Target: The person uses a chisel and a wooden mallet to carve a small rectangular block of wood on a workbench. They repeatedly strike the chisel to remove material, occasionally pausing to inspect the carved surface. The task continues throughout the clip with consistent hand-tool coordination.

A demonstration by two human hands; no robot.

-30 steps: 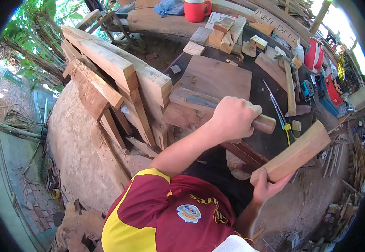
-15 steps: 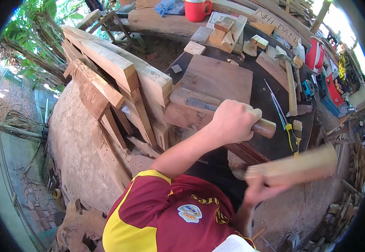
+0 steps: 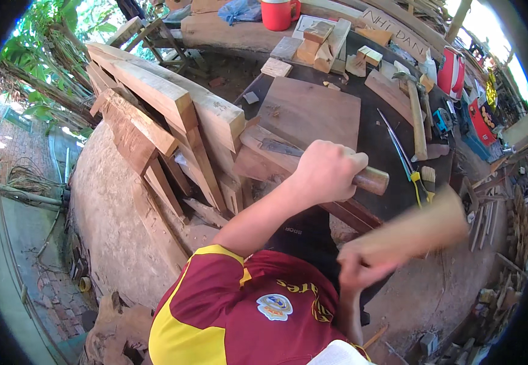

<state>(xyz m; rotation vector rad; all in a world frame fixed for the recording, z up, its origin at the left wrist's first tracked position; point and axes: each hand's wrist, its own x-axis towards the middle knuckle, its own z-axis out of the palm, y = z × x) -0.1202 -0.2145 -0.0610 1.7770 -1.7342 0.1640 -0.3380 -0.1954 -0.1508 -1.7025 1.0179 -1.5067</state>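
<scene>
My left hand (image 3: 328, 171) is closed around the wooden handle of a chisel (image 3: 371, 181). Its flat metal blade (image 3: 280, 148) points left over a narrow strip of wood (image 3: 255, 137) near the bench's front left corner; whether the edge is cutting in cannot be seen. Beneath and beside that strip lies a brown wooden board (image 3: 328, 112). Lower right, my right hand (image 3: 364, 272) grips a pale wooden mallet (image 3: 419, 232), smeared by motion, its far end tilted up to the right and apart from the chisel handle.
Long timbers (image 3: 166, 91) lean at the bench's left. On the dark bench top (image 3: 370, 131) lie a hammer (image 3: 416, 118), a handsaw (image 3: 415, 173) with a yellow and black handle, a brush (image 3: 428, 177) and wood blocks (image 3: 331, 45). A red mug (image 3: 277, 15) stands behind.
The mallet in my right hand has shifted left, its far end raised and more steeply tilted. My left hand still grips the chisel, and the whole view has shifted slightly.
</scene>
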